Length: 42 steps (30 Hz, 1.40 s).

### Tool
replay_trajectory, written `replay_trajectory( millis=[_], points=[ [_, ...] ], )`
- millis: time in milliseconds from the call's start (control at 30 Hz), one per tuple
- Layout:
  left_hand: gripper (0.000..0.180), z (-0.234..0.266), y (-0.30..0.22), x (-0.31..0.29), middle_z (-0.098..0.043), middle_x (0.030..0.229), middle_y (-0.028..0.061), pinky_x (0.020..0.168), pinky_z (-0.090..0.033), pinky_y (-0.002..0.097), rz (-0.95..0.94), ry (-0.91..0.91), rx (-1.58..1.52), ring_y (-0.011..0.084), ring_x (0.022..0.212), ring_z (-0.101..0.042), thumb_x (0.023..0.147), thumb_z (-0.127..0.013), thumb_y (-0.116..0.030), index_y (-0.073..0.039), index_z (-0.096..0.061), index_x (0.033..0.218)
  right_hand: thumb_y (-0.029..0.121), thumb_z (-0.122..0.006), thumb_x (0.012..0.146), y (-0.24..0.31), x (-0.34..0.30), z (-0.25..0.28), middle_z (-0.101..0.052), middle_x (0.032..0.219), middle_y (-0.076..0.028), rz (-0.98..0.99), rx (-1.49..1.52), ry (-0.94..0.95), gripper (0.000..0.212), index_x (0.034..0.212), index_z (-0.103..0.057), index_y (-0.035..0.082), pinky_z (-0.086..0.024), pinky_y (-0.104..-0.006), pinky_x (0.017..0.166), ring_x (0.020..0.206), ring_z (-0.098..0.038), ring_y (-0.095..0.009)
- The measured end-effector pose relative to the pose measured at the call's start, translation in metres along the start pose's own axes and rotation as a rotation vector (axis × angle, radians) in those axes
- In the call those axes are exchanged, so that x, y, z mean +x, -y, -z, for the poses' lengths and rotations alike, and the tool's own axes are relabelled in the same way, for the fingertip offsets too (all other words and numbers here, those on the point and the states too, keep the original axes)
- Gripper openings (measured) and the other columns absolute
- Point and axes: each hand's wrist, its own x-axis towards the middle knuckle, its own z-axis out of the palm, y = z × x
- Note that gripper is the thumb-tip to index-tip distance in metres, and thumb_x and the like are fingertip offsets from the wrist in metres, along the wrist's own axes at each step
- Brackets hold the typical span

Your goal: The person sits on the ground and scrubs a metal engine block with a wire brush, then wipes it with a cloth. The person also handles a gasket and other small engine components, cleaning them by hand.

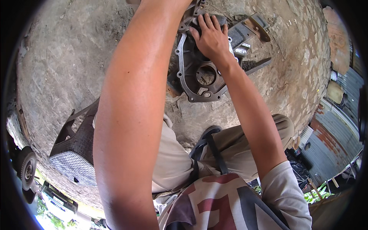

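Observation:
A grey cast-metal housing (pixel 182 61) lies on the ground in front of me, with bolt holes along its flange and a round opening near its closer end. My right hand (pixel 212 38) rests flat with spread fingers over the housing's far part, against a dark grey piece (pixel 220 20). My left forearm (pixel 134 76) stretches across the view to the upper edge, where the left hand passes out of sight. Close to that wrist is another dark metal part (pixel 188 17) with holes, partly covered by the arm.
Right of the housing lie a metal channel piece (pixel 243 32), a rusty bracket (pixel 257 30) and a flat pointed bar (pixel 258 66). A dark woven plastic seat (pixel 74 165) stands at left. Corrugated metal sheets (pixel 333 142) edge the right side. A wheel (pixel 27 168) shows at far left.

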Motion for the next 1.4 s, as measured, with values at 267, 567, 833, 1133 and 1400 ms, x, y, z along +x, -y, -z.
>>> replay_trajectory(
  millis=[267, 567, 833, 1133, 1400],
  points=[
    [0.041, -0.083, 0.042, 0.059, -0.073, 0.115, 0.0201, 0.099, -0.049, 0.0464, 0.059, 0.037, 0.043, 0.0341, 0.111, -0.069, 0.099, -0.062, -0.038, -0.003, -0.065, 0.119, 0.058, -0.047, 0.102, 0.006, 0.007, -0.004, -0.043, 0.161, -0.015, -0.01, 0.033, -0.07, 0.071, 0.153, -0.047, 0.008, -0.026, -0.0641, 0.12, 0.151, -0.035, -0.035],
    [0.042, 0.004, 0.001, 0.008, -0.074, 0.112, 0.0204, 0.098, -0.05, 0.0462, 0.014, -0.035, 0.008, 0.0343, 0.11, -0.07, 0.098, -0.063, -0.039, -0.003, -0.065, 0.12, 0.056, -0.046, 0.103, -0.001, -0.001, 0.011, -0.041, 0.163, -0.013, -0.018, 0.016, -0.04, 0.071, 0.155, -0.043, 0.009, -0.023, -0.0627, 0.122, 0.153, -0.032, -0.033],
    [0.045, -0.001, 0.005, 0.008, -0.074, 0.112, 0.02, 0.099, -0.05, 0.0468, -0.004, -0.045, 0.0, 0.0342, 0.11, -0.069, 0.097, -0.063, -0.04, -0.003, -0.064, 0.124, 0.043, -0.055, 0.102, -0.035, -0.004, 0.009, -0.047, 0.158, -0.013, -0.06, 0.029, -0.081, 0.058, 0.152, -0.049, 0.016, -0.032, -0.0623, 0.117, 0.146, -0.043, -0.034],
    [0.062, 0.025, -0.006, 0.012, -0.067, 0.129, 0.0228, 0.111, -0.043, 0.048, 0.207, 0.118, -0.243, 0.0403, 0.124, -0.06, 0.095, -0.063, -0.044, -0.007, -0.053, 0.145, 0.032, -0.06, 0.101, -0.035, -0.035, 0.009, -0.058, 0.148, -0.01, -0.146, 0.163, -0.237, 0.041, 0.139, -0.063, 0.018, -0.04, -0.0531, 0.111, 0.139, -0.05, -0.03],
    [0.075, -0.003, 0.108, 0.068, -0.06, 0.143, 0.0245, 0.111, -0.045, 0.0451, 0.082, -0.106, -0.157, 0.0383, 0.132, -0.059, 0.09, -0.07, -0.055, -0.009, -0.055, 0.147, 0.034, -0.06, 0.101, -0.026, -0.043, 0.018, -0.056, 0.149, -0.01, -0.239, 0.152, -0.246, 0.044, 0.141, -0.06, 0.016, -0.03, -0.0583, 0.12, 0.142, -0.047, -0.029]
  ],
)
